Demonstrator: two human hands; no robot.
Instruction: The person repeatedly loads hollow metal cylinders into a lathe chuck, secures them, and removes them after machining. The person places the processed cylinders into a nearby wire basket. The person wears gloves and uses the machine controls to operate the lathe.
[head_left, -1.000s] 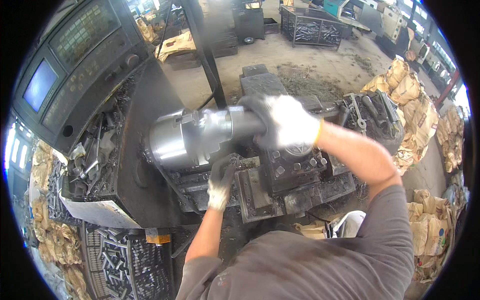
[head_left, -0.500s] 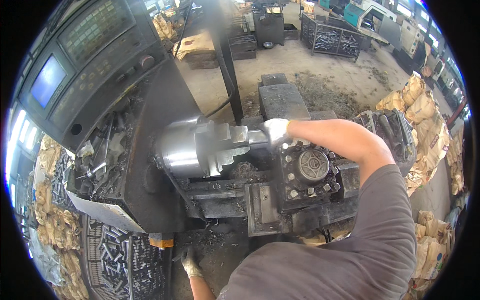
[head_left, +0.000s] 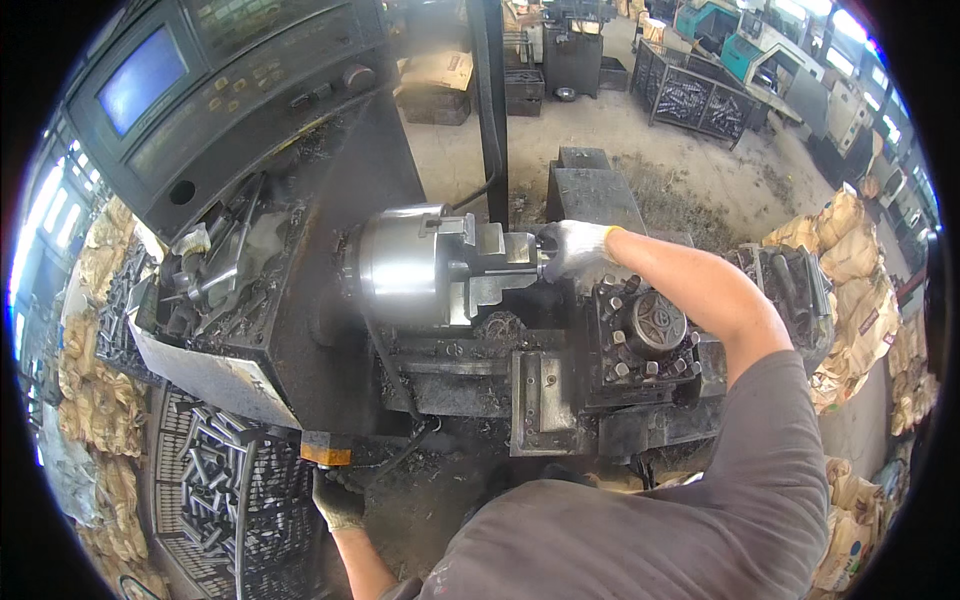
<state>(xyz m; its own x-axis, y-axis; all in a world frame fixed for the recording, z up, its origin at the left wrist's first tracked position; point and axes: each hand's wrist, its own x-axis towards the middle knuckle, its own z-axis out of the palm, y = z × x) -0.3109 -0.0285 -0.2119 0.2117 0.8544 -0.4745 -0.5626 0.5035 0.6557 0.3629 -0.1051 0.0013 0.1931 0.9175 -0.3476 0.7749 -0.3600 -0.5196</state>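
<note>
A shiny lathe chuck (head_left: 405,265) with stepped jaws (head_left: 488,250) sits at the centre. My right hand (head_left: 578,248), in a pale glove, is closed around the outer end of a metal rod (head_left: 515,270) at the jaws. Its fingertips are partly hidden by the rod and the hand itself. Low on the left, my gloved left hand (head_left: 338,500) is beneath an orange block (head_left: 326,455) on the machine's corner. Its dark fingers are curled, and what they hold cannot be made out. A dark lever (head_left: 405,450) slants up close to them.
A bolted tool post (head_left: 650,335) stands right below my right forearm. The control panel (head_left: 150,90) with a lit screen rises at upper left. A crate of metal rods (head_left: 210,480) stands at lower left. Brown sacks (head_left: 850,290) are stacked at right; a metal-filled bin (head_left: 690,95) stands behind.
The view has shifted, so the machine sits further right. My left hand has moved up and left toward the orange block. My right hand stays at the jaws, now gripping further round the rod's end.
</note>
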